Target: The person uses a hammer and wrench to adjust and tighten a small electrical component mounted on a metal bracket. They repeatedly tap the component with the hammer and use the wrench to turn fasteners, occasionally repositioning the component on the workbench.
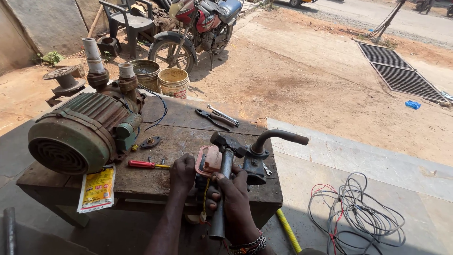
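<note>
The right hand [236, 203] clenches its fingers [222, 186] around the hammer [222, 189] handle, head up, at the near edge of the desk [188, 137], while the left hand [182, 172] grips the pink-cased part [209, 160] just beside the hammer, near the red screwdriver [147, 165].

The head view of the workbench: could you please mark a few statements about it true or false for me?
1. The right hand grips a hammer by its metal handle. True.
2. The green motor lies on the ground. False: it sits on the wooden bench.
3. A red-handled screwdriver lies on the bench beside the left hand. True.
4. The two buckets stand on the bench. False: they stand on the ground near the motorcycle.
5. The pliers are in the left hand. False: they lie on the bench.
</note>
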Tool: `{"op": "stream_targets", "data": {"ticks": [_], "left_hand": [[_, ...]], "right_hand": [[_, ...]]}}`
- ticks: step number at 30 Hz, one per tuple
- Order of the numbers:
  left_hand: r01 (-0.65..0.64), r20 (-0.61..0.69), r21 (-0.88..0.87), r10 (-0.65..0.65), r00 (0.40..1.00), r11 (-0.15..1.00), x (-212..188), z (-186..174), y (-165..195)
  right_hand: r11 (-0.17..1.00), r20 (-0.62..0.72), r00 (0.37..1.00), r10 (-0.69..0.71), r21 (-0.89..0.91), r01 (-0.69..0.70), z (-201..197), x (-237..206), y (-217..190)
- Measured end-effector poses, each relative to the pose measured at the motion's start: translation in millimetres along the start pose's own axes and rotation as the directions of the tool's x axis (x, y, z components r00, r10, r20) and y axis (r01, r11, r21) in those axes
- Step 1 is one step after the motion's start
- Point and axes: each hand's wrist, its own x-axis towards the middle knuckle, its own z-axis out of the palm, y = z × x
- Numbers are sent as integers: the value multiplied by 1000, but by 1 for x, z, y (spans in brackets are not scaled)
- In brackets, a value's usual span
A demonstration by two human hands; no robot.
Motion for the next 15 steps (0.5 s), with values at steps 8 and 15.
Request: {"op": "stream_targets", "data": {"ticks": [8, 15], "left_hand": [[98, 55, 1, -98, 994, 995, 1, -5, -6], [190, 375, -1, -176, 910, 982, 29, -15, -3]], "right_hand": [[949, -20, 998, 61, -309, -64, -62, -34, 26], [757, -196, 980, 34, -635, -153, -190, -52, 23]]}}
